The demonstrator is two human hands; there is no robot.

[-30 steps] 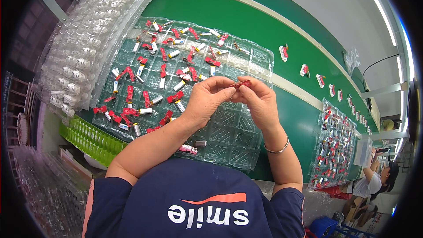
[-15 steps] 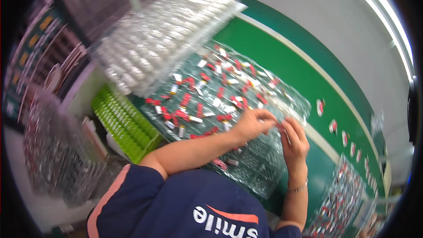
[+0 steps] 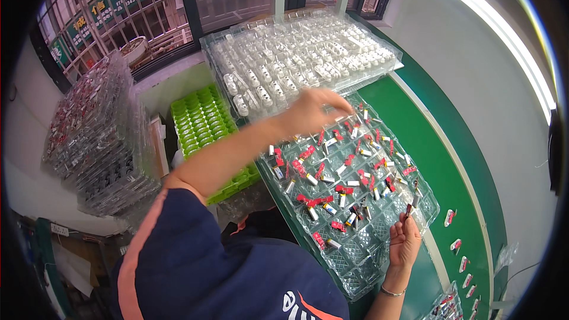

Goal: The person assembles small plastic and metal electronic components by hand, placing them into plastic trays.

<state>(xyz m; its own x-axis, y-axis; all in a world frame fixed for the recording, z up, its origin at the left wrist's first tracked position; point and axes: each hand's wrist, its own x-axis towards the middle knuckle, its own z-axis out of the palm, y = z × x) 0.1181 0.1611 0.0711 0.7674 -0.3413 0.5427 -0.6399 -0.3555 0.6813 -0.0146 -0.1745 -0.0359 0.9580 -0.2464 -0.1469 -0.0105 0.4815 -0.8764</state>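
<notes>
My right hand (image 3: 405,242), palm up, pinches a small part with a dark red end and a silver-grey cylinder (image 3: 410,207). It is at the right edge of a clear plastic tray (image 3: 349,272) lying on the green table. Many small white or silver cylinders with red strips, such as this red strip (image 3: 312,200), lie scattered in the tray's pockets. My left hand (image 3: 311,111) is stretched forward in the air, between that tray and a stack of clear trays (image 3: 308,44) holding white oval pieces. Motion blurs its fingers, so whether they hold anything cannot be made out.
Left of the table are bright green trays (image 3: 201,112) with rows of cups. Farther left stands a tall stack of clear trays (image 3: 101,142). On the right, white-and-red pieces (image 3: 450,217) sit spaced along a green strip (image 3: 432,136). Another filled tray (image 3: 444,307) lies at lower right.
My left hand has left my right hand and swung up and left toward the white pieces. My right hand now holds the small part by itself. The whole view has shifted.
</notes>
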